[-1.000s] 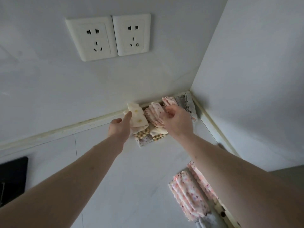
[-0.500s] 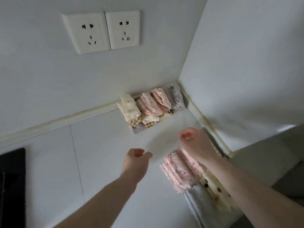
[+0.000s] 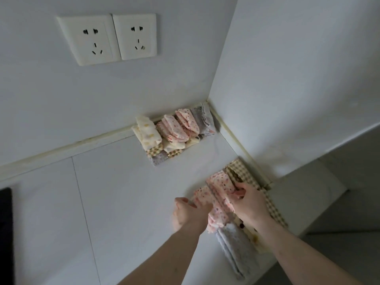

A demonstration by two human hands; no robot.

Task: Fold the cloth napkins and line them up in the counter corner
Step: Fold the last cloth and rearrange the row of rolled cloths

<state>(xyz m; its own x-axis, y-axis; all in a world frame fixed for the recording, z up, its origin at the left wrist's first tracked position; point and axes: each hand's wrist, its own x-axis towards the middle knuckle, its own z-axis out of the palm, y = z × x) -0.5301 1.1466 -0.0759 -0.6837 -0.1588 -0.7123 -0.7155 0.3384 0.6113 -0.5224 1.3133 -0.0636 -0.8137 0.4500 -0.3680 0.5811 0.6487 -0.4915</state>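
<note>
A row of folded napkins [image 3: 174, 132] stands in the counter corner: a cream one at the left, pink floral ones in the middle, a grey one at the right. Nearer to me lies a pile of loose napkins. On top is a pink floral napkin [image 3: 219, 194]. My right hand [image 3: 249, 204] pinches its right side. My left hand [image 3: 190, 212] grips its left edge with curled fingers. Under it lie a tan checked napkin [image 3: 242, 173], a grey napkin [image 3: 236, 247] and a cream spotted one, mostly hidden by my right forearm.
The white counter [image 3: 123, 192] meets two white walls at the corner. Two wall sockets [image 3: 107, 38] sit above the row. A black hob edge [image 3: 6, 233] shows at the far left. The counter's right edge drops off beside the pile.
Both hands have pulled back from the folded row in the corner and come down onto the loose pile, where they now hold the pink floral napkin.
</note>
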